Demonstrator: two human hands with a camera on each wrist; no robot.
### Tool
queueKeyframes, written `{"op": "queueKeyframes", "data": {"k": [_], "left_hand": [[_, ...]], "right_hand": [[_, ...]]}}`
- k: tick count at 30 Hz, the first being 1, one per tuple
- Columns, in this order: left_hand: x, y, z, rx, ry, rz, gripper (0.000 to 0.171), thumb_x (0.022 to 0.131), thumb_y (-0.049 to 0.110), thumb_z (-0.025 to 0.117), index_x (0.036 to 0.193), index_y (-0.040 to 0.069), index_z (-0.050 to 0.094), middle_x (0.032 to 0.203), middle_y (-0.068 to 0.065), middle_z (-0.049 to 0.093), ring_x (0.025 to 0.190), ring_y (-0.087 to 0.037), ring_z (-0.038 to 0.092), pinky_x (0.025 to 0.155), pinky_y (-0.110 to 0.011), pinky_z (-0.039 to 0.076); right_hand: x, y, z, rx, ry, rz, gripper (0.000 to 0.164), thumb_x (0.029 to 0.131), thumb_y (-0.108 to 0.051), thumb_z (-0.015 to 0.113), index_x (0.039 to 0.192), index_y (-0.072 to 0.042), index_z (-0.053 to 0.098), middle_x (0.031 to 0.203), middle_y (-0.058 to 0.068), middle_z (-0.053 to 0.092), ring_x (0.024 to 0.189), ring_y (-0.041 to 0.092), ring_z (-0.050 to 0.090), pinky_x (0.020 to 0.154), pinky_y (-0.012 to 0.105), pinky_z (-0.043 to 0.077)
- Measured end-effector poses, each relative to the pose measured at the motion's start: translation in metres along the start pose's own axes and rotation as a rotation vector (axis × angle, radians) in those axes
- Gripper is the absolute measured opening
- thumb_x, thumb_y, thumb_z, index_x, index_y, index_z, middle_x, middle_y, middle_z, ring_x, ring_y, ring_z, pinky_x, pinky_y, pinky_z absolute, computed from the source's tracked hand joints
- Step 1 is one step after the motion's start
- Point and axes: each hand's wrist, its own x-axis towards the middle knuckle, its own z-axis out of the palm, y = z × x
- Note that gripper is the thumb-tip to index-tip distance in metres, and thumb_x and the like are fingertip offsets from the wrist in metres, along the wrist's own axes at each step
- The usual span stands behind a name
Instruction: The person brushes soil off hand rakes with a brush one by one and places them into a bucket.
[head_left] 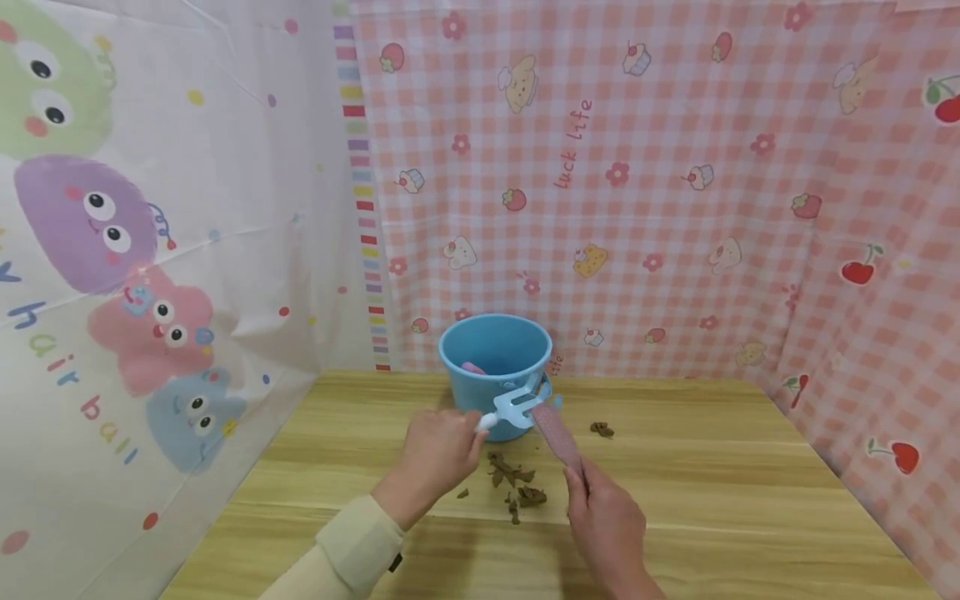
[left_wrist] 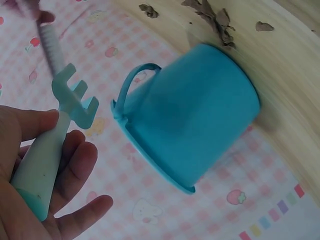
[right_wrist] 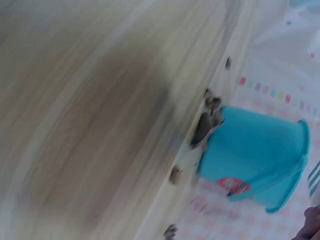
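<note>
My left hand grips the pale handle of a small blue toy hand fork, its tines pointing away from the fingers. A long, flat pink tool with a textured surface is held in my right hand; its exact kind is unclear. The far end of the pink tool meets or overlaps the fork's tines, and I cannot tell whether they touch. Both tools hover in front of a blue bucket. Inside the bucket, part of a pink object shows. Only fingertips of the right hand appear in the right wrist view.
Brown, crumpled leaf-like pieces lie on the wooden table before the bucket. Another brown clump sits to its right. A pink checked cloth hangs behind, and a white printed cloth hangs at the left.
</note>
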Motion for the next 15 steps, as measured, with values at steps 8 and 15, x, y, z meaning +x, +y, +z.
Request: {"op": "queueKeyframes", "data": {"k": [8, 15], "left_hand": [[0.002, -0.003, -0.002, 0.003, -0.025, -0.048, 0.03, 0.089, 0.028, 0.073, 0.071, 0.015, 0.054, 0.055, 0.004, 0.042, 0.045, -0.012, 0.042, 0.04, -0.028, 0.032], [0.007, -0.013, -0.011, -0.041, 0.04, -0.078, 0.027, 0.089, 0.025, 0.073, 0.072, 0.013, 0.056, 0.056, 0.003, 0.041, 0.045, -0.012, 0.038, 0.039, -0.027, 0.029]], "right_hand": [[0.001, 0.017, -0.005, -0.074, -0.033, 0.108, 0.023, 0.098, -0.025, 0.063, 0.106, -0.005, 0.071, 0.074, 0.008, 0.069, 0.055, 0.025, 0.062, 0.042, 0.041, 0.041], [-0.001, 0.029, -0.012, -0.093, -0.116, 0.224, 0.028, 0.099, -0.025, 0.061, 0.113, -0.002, 0.069, 0.077, 0.013, 0.069, 0.056, 0.025, 0.059, 0.043, 0.042, 0.04]]}}
